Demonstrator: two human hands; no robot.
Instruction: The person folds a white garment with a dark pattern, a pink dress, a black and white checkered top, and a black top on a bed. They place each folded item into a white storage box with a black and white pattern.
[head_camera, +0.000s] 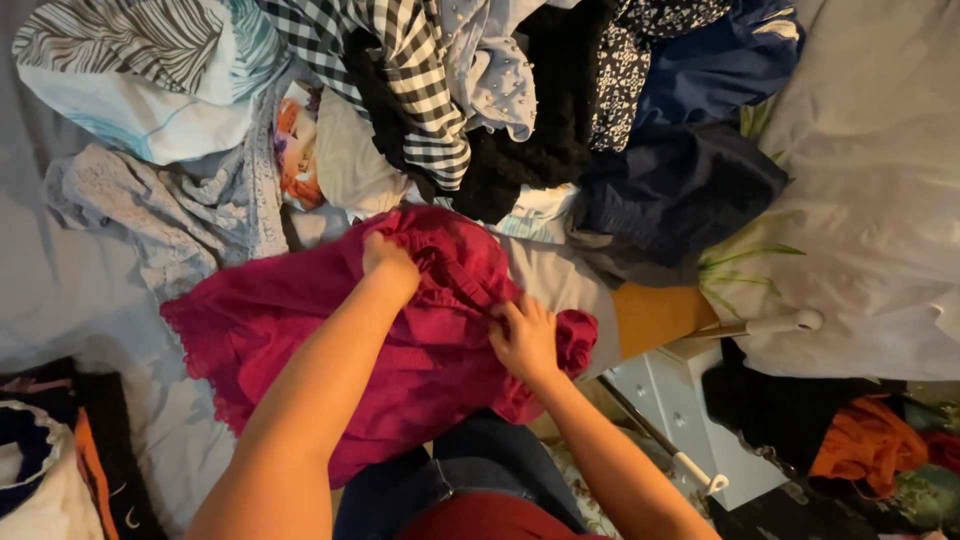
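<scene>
Closest to the camera, the person's dark trousers show at the bottom edge, and from there both forearms reach out over a magenta garment spread on the pale grey bed sheet. The right hand sits at the garment's right side with its fingers curled in and pinching a gathered fold near the ruffled hem. The left hand lies further up, fingers bent down into the bunched fabric near the upper edge; it looks closed on the cloth, though how firm the hold is cannot be told. The garment looks light, thin and very soft (it creases and ruffles wherever it is touched), so it should drape and sag rather than hold any shape, and it may slide a little on the smooth sheet. A scalloped lace trim runs along its left edge, which could snag, so the sturdier gathered seams and hem edges seem the better places to take hold, with two well-separated grips to keep it flat. Just beyond it lies a grey lace garment, and further back is a heap of clothes: a black-and-white checked shirt, a zebra-striped piece and dark navy fabric.
</scene>
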